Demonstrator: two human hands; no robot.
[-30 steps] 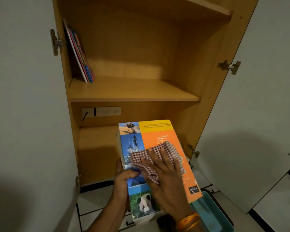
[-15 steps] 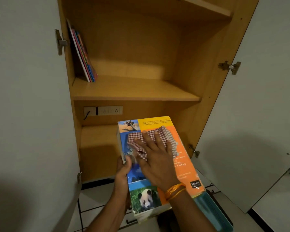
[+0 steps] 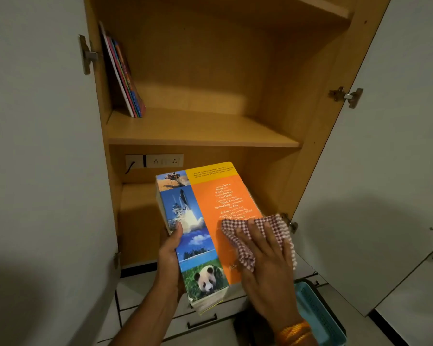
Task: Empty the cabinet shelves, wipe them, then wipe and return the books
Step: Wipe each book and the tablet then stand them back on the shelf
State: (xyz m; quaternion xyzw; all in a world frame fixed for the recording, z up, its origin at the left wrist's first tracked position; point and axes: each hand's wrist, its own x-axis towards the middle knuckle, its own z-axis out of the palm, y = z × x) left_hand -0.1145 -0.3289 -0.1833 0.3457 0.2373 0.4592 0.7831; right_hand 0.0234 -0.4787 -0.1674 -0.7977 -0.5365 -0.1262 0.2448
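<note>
Before the open cabinet: thick book (image 3: 210, 221) held flat in mid-air, cover up, in front of the lower compartment.
Book cover: orange panel with white lettering on the right, yellow band at the far edge, strip of photographs down the left with a rocket launch and a panda.
Left hand (image 3: 170, 248): gripping the book's left edge, thumb curled over the cover beside the rocket photograph, fingers hidden beneath.
Right hand (image 3: 265, 255): laid flat, fingers straight and spread, pressing a checked cloth (image 3: 255, 236) onto the near right part of the orange panel; orange bangles at the wrist.
Cloth: red-and-white check, bunched under the fingers, overhanging the book's right edge.
Middle shelf (image 3: 200, 132): thin books (image 3: 125, 76) leaning against the left wall, rest of the board bare.
Lower compartment: socket strip (image 3: 155, 161) on the back wall.
Doors: both swung open, white, with metal hinges.
Floor, near right: turquoise perforated basket (image 3: 318, 313), partly hidden by the right forearm.
</note>
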